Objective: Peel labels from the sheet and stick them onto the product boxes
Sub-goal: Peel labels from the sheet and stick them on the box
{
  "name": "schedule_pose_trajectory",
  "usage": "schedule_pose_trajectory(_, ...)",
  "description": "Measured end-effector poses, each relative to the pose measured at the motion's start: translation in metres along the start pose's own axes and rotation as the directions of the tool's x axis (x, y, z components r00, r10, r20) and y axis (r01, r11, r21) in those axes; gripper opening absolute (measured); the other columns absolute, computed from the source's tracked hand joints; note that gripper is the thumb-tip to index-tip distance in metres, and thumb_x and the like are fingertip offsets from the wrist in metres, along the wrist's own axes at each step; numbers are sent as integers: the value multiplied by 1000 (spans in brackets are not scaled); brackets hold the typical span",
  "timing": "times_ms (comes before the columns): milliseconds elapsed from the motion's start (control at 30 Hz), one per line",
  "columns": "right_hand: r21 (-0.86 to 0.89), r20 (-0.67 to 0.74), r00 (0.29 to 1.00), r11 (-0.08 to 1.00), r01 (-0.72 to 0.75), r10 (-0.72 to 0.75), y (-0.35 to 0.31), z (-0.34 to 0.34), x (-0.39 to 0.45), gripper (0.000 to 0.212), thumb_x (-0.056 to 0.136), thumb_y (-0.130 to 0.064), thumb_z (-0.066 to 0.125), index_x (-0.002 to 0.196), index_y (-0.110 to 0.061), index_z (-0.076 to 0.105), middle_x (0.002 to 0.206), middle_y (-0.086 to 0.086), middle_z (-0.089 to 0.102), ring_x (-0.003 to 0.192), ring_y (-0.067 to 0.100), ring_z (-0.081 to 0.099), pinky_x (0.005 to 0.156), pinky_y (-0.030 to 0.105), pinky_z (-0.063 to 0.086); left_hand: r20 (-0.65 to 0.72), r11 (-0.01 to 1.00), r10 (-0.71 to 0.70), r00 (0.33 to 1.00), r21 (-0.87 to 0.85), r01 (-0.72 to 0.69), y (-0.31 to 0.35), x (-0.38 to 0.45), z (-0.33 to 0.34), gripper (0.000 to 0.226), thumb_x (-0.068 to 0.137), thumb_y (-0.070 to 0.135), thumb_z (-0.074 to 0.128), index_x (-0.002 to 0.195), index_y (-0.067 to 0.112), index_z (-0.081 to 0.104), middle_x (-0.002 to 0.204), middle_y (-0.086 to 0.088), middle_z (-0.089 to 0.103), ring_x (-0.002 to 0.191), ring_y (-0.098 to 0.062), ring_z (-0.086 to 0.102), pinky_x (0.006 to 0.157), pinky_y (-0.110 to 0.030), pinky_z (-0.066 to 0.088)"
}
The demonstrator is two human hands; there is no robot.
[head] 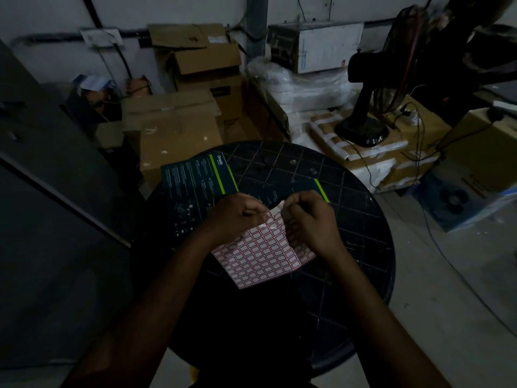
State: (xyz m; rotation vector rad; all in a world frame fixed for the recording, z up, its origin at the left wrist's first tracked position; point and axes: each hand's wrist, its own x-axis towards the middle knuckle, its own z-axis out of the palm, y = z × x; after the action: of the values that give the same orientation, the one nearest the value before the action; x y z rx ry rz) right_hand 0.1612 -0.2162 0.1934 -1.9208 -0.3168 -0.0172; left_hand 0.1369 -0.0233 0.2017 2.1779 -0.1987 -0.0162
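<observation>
A sheet of small red-bordered white labels (pixel 258 256) lies tilted on the round black table (pixel 361 217), held up at its far edge. My left hand (pixel 237 217) pinches the sheet's top edge. My right hand (pixel 310 219) pinches at the sheet's top corner, where a small white label or corner lifts between the two hands. Two dark flat product boxes with green stripes lie behind the hands: a larger one (pixel 193 186) at the left and a second (pixel 296 189) partly hidden by my right hand.
Brown cardboard cartons (pixel 173 130) stand stacked behind the table. White wrapped bundles (pixel 305 88) and a black standing fan (pixel 363 119) with trailing cables sit at the right. A dark panel (pixel 42 163) stands at the left. The room is dim.
</observation>
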Motion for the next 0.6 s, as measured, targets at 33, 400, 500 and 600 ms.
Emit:
schedule_pose_trajectory(33, 48, 2, 1000, 999, -15, 15, 0, -1, 0, 17, 89, -29, 56, 77, -20, 65, 86, 0, 65, 81, 13, 63, 75, 37, 52, 1, 1000, -2, 1000, -2, 2, 0, 0, 0, 12, 89, 13, 69, 97, 9, 77, 91, 15, 61, 79, 20, 57, 69, 1, 42)
schedule_pose_trajectory(400, -11, 340, 934, 994, -112, 109, 27, -31, -13, 12, 90, -11, 69, 81, -15, 75, 78, 11, 74, 70, 25, 69, 69, 38, 54, -31, 997, -69, 997, -23, 68, -5, 5, 1, 13, 93, 27, 64, 105, 30, 69, 99, 15, 71, 90, 4, 64, 76, -17, 47)
schedule_pose_trajectory(500, -160, 379, 903, 976, -150, 201, 60, -27, -21, 9, 89, -20, 73, 82, -16, 78, 76, 1, 76, 72, 16, 71, 72, 30, 53, -49, 996, -61, 997, 56, 64, -8, 7, 1, 24, 95, 28, 61, 119, 31, 64, 123, 9, 64, 115, -7, 56, 96, -30, 42)
schedule_pose_trajectory(600, -203, 375, 847, 925, -321, 377, 108, -12, -34, 21, 89, -25, 74, 68, -25, 75, 57, -11, 67, 54, -1, 58, 66, 26, 47, -44, 979, 6, 999, 203, 3, -10, 5, 6, 34, 93, 26, 64, 127, 30, 61, 134, 7, 58, 127, -15, 46, 102, -36, 38)
